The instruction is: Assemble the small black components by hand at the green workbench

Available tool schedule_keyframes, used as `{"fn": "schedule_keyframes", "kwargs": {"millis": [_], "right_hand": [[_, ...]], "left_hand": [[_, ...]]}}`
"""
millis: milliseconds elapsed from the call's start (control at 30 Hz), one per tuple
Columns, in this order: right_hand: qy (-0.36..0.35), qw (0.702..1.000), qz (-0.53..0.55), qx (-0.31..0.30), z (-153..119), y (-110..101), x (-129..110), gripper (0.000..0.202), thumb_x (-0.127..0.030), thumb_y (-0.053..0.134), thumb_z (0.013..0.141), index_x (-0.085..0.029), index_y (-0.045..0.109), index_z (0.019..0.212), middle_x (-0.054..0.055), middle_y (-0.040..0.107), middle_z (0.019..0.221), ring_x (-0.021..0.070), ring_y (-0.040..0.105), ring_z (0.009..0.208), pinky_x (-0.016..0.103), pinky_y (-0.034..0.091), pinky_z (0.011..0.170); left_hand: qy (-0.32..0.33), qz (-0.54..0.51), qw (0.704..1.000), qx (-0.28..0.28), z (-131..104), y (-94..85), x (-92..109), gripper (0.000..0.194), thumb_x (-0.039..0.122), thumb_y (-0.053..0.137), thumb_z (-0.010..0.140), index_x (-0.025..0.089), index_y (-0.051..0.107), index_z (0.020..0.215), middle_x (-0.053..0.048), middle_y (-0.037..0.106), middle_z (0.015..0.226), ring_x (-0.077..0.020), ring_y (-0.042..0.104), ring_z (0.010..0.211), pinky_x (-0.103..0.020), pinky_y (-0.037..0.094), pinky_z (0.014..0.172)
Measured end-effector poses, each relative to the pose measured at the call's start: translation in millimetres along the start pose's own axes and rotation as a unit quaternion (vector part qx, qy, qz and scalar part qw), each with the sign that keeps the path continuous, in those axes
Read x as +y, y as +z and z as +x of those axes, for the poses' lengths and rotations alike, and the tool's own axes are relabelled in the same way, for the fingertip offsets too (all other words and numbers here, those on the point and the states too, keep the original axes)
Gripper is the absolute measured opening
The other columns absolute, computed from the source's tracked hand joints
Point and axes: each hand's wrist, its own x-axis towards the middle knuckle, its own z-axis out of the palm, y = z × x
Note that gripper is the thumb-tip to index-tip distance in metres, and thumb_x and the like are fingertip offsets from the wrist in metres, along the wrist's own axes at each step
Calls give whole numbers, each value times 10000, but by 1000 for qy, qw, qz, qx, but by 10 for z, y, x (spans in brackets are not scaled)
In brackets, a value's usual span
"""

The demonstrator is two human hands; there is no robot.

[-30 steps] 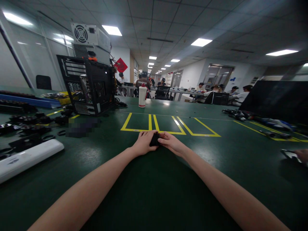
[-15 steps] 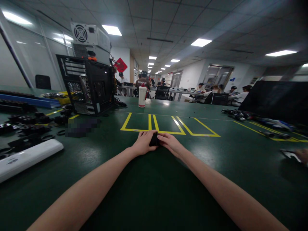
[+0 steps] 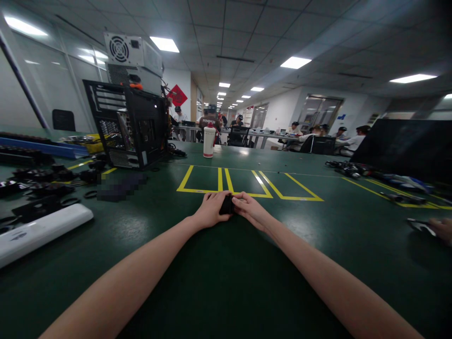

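Observation:
A small black object [image 3: 226,205] is between my two hands, low over the green table [image 3: 226,278]. Its kind cannot be made out. My left hand [image 3: 212,208] wraps round it from the left, fingers over the far side and thumb along the near side. From the right, the fingers of my right hand [image 3: 250,210] are pinched at its right end, where part of it is hidden. Just beyond my hands, yellow tape [image 3: 243,194] marks out several boxes on the tabletop.
At left stand a black computer case [image 3: 141,122] with power supplies [image 3: 132,49] on top, loose black parts [image 3: 52,181] and a long white object [image 3: 45,230]. A cream bottle [image 3: 208,142] is behind the tape. Another person's hand [image 3: 441,229] holds something at the right edge.
My right fingers have shifted very slightly at the black object's right end. My left hand keeps its place. At the right edge, the other person's hand and its item have moved a little left.

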Motion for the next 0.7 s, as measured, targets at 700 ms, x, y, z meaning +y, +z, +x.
{"fn": "schedule_keyframes", "kwargs": {"millis": [700], "right_hand": [[-19,999,22,15,44,17,47,221,-309,636,645,-200,497,778,-13,564,762,122,546,799,317,410,819]], "left_hand": [[7,1,1000,3,4,3,-8,622,303,627,644,240,300,1170,-50,454,1166,-245,405,1092,-411,226,937]]}}
